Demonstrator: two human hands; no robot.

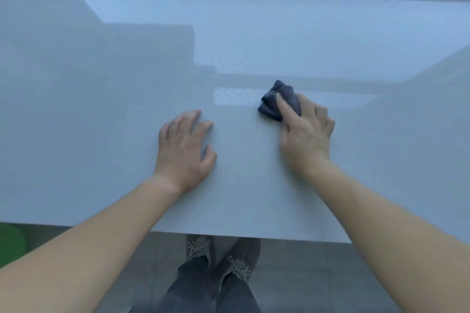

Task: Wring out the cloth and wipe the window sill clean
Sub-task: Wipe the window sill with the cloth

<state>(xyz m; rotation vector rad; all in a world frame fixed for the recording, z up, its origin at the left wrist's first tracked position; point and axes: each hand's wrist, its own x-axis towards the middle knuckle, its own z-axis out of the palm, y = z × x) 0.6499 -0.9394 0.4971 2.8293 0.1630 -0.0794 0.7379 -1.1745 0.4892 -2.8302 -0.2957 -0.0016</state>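
1. At the far left, below the sill's near edge, a green rounded object (11,239) sits on the floor, too cropped to identify.
2. The left hand (184,150) lies flat on the pale grey glossy window sill (101,109), fingers spread, holding nothing; it looks like a brace.
3. The hands are apart, a bare strip of sill between them.
4. The right hand (306,134) presses down on the bunched dark blue-grey cloth (276,101), which pokes out ahead and left of its fingers.
5. Wet streaks (229,95) gleam just left of the cloth, so the right hand, already on it, is best placed to sweep there.
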